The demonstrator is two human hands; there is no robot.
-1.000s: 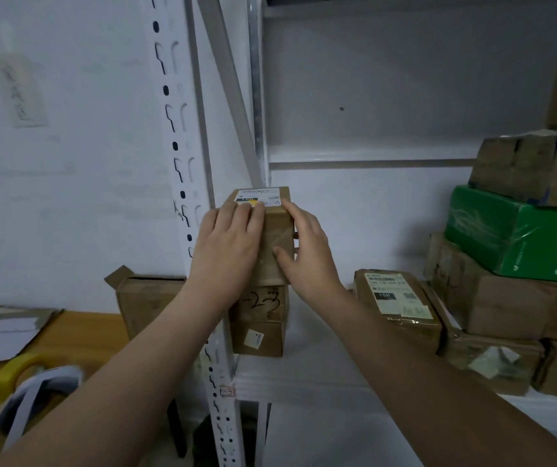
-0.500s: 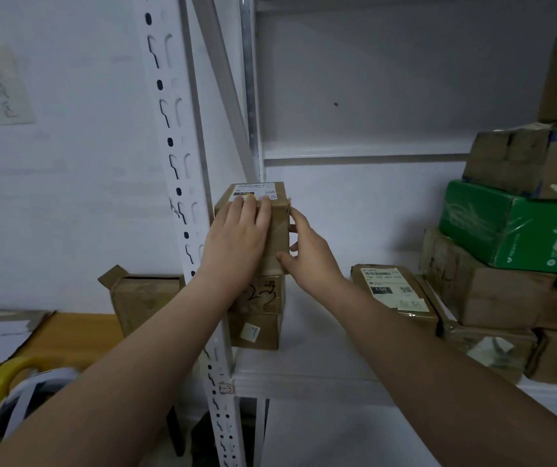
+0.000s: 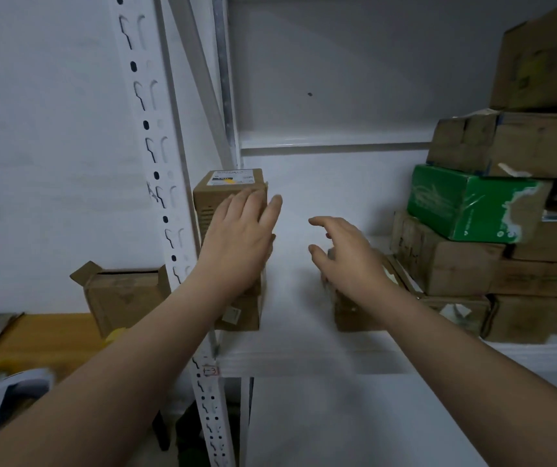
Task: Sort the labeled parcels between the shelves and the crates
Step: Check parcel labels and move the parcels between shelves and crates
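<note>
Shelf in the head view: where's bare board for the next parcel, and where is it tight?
Bare board runs between the two-box stack at the slotted upright and the low parcel under the right hand, plus the front strip of the shelf. Right end is crowded: the green box sits in a tall cardboard pile.

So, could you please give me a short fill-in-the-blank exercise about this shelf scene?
The left hand lies flat against the labelled parcel, while the right hand holds ____. The parcel's label is on its ____ face. At right, a ____ box sits between brown cartons.
Missing words: nothing; top; green.
</note>
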